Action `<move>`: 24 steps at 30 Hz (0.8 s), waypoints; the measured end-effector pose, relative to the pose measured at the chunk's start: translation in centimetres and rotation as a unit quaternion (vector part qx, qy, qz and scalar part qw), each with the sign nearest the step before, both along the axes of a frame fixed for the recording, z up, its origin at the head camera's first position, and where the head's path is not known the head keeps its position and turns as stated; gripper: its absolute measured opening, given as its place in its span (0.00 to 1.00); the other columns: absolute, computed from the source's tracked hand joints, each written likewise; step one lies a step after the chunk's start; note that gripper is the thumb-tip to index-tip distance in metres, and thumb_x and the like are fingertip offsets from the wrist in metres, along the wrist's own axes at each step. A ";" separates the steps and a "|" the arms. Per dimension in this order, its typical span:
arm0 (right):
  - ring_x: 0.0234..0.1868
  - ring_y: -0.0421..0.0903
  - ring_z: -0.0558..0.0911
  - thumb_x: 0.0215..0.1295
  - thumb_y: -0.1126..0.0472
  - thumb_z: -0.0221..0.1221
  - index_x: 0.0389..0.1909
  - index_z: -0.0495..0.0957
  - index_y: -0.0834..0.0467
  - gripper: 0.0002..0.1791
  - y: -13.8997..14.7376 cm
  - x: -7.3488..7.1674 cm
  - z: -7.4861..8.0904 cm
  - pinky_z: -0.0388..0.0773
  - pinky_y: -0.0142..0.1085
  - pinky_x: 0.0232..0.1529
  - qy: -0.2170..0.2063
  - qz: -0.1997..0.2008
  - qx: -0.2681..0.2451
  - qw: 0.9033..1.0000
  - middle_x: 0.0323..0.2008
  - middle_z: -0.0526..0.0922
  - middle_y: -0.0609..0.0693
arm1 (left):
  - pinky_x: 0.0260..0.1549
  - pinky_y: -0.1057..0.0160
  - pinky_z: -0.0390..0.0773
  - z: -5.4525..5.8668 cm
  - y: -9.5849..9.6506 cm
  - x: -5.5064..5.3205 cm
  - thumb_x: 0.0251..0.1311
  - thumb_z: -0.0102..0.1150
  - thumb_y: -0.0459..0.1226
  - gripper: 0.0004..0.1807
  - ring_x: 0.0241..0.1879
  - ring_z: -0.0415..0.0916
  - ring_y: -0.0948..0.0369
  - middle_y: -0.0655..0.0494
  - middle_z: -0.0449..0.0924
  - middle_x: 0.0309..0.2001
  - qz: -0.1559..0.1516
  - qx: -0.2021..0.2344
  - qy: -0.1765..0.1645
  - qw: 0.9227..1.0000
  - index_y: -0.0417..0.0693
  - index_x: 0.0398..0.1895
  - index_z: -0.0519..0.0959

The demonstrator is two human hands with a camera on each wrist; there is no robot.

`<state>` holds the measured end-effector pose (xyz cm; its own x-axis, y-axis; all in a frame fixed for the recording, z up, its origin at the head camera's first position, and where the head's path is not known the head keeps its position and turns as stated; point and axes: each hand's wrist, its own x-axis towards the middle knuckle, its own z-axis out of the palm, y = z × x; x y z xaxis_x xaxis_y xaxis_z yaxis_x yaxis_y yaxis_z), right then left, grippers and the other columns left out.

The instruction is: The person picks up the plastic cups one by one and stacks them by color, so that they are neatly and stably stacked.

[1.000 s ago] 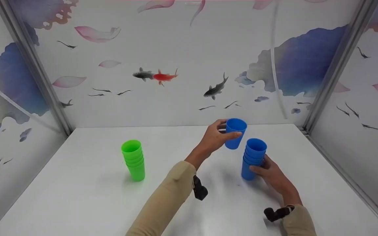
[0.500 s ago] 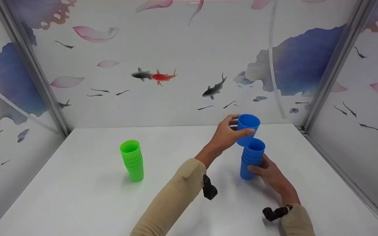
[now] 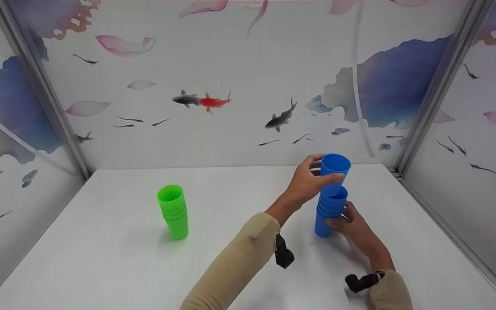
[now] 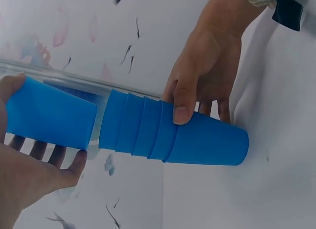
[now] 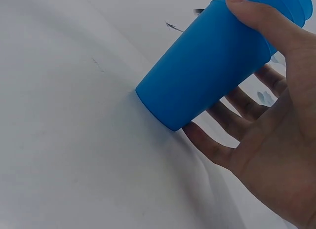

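Note:
My left hand grips a single blue cup, fingers and thumb around its side. This cup is upright over a stack of blue cups standing on the table. In the left wrist view a narrow gap separates the base of the held cup from the top rim of the stack. My right hand holds the stack low on its right side. Seen from the right wrist, the thumb lies across the stack and the fingers curve along the other side.
A stack of green cups stands upright on the left of the white table. Behind the table rises a white wall painted with fish and petals, with metal posts at both corners.
My left hand has carried its blue cup rightwards, from beside the blue stack to over it, and lowered it slightly in the last half second. The right hand has stayed on the stack.

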<state>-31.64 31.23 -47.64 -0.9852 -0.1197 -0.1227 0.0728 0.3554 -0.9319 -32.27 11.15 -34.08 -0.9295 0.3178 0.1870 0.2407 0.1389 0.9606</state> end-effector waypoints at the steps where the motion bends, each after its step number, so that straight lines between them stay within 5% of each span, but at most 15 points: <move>1: 0.80 0.67 0.43 0.63 0.38 0.63 0.80 0.27 0.47 0.62 0.0 0.0 0.0 0.50 0.67 0.74 0.001 0.001 -0.003 1.000 0.82 0.37 0.58 | 0.64 0.46 0.76 0.0 0.2 0.0 0.59 0.68 0.52 0.38 0.68 0.72 0.52 0.53 0.71 0.70 0.000 0.001 0.000 1.000 0.57 0.71 0.66; 12: 0.80 0.67 0.45 0.66 0.40 0.62 0.81 0.28 0.46 0.59 0.1 -0.5 -0.1 0.52 0.67 0.73 -0.003 0.013 -0.015 1.000 0.82 0.38 0.60 | 0.64 0.52 0.77 -0.7 0.8 -0.1 0.59 0.68 0.52 0.37 0.66 0.74 0.57 0.57 0.73 0.68 0.010 0.003 0.013 1.000 0.57 0.71 0.67; 24: 0.80 0.67 0.48 0.67 0.40 0.61 0.81 0.31 0.49 0.57 0.3 -0.2 -0.6 0.57 0.62 0.74 0.013 0.015 -0.018 1.000 0.81 0.40 0.62 | 0.69 0.48 0.71 -1.8 1.2 -0.5 0.60 0.69 0.46 0.36 0.73 0.67 0.55 0.55 0.73 0.70 0.002 0.010 0.002 1.000 0.55 0.70 0.67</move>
